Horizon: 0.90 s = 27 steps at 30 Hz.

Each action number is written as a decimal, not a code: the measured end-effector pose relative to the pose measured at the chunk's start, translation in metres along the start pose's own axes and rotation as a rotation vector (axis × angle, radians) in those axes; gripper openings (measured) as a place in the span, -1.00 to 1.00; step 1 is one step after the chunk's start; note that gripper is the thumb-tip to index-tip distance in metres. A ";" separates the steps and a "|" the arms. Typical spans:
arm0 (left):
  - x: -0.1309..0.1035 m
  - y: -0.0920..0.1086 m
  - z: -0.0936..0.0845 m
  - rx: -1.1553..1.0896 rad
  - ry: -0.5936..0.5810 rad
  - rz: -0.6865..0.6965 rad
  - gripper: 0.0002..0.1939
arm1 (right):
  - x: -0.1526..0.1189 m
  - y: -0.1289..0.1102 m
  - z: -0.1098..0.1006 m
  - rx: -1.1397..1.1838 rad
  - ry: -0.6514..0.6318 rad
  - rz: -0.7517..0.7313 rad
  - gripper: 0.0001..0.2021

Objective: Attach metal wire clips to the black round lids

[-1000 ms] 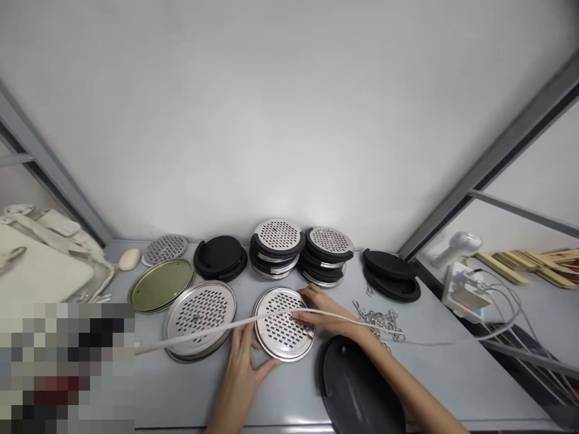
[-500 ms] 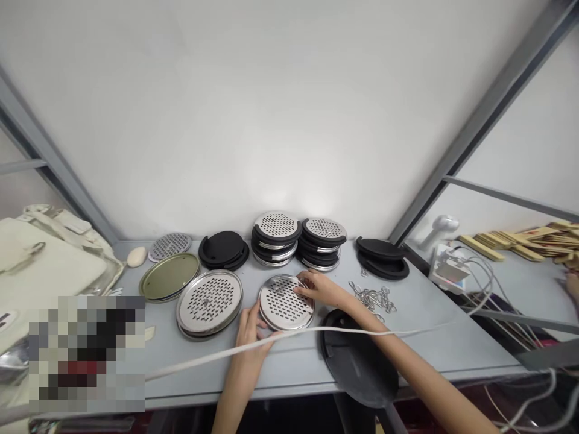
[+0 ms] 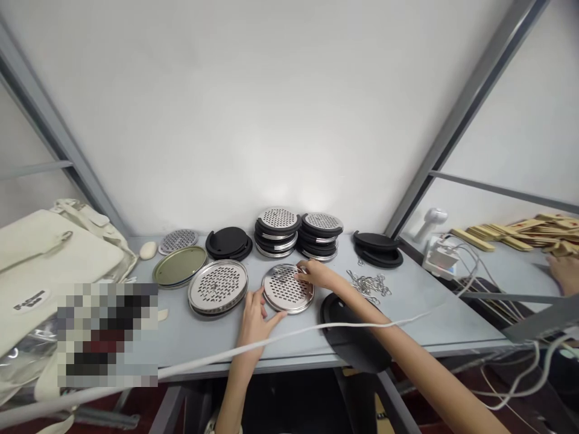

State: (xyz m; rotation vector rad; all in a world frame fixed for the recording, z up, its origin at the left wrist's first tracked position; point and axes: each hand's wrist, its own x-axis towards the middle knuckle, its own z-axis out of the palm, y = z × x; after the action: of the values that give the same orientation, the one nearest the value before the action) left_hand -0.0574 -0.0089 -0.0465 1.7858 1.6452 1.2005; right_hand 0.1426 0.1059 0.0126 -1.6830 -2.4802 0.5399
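A round perforated metal disc (image 3: 287, 290) lies on the grey table (image 3: 203, 346) between my hands. My left hand (image 3: 259, 316) is beside its lower left edge, thumb and fingers spread apart. Over its upper right edge, my right hand (image 3: 316, 274) has its fingers bent onto the disc, gripping the rim. Another stack of perforated discs (image 3: 218, 286) sits to the left. A large black round piece (image 3: 350, 337) is partly under my right forearm and overhangs the front edge. Metal clips (image 3: 368, 284) lie in a pile to the right.
Two stacks of black and metal discs (image 3: 277, 232) (image 3: 320, 232) stand at the back, black discs (image 3: 228, 242) (image 3: 379, 248) on either side. An olive lid (image 3: 181, 266) and cream bag (image 3: 54, 253) are left. A white cable (image 3: 289, 332) crosses in front. Another person's hand (image 3: 565, 272) is far right.
The camera view has shifted. My left thumb and fingers have spread away from the disc's lower left edge, while my right hand stays at its upper right.
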 end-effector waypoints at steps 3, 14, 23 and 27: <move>0.002 0.000 0.000 0.007 -0.007 0.012 -0.47 | 0.007 0.001 -0.003 0.025 -0.029 0.063 -0.62; 0.001 0.000 -0.004 0.009 -0.037 -0.003 -0.46 | 0.012 0.026 -0.016 0.305 -0.190 0.090 -0.47; -0.004 0.002 -0.005 -0.105 0.011 -0.023 -0.31 | -0.021 0.018 -0.031 0.681 0.005 -0.008 -0.46; -0.007 0.012 -0.007 -0.215 0.110 -0.029 -0.59 | -0.054 0.041 -0.051 0.849 0.222 0.085 -0.46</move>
State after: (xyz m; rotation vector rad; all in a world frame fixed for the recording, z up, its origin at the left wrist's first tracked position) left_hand -0.0560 -0.0195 -0.0351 1.5845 1.5295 1.4261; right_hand 0.2135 0.0823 0.0528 -1.3782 -1.6443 1.1325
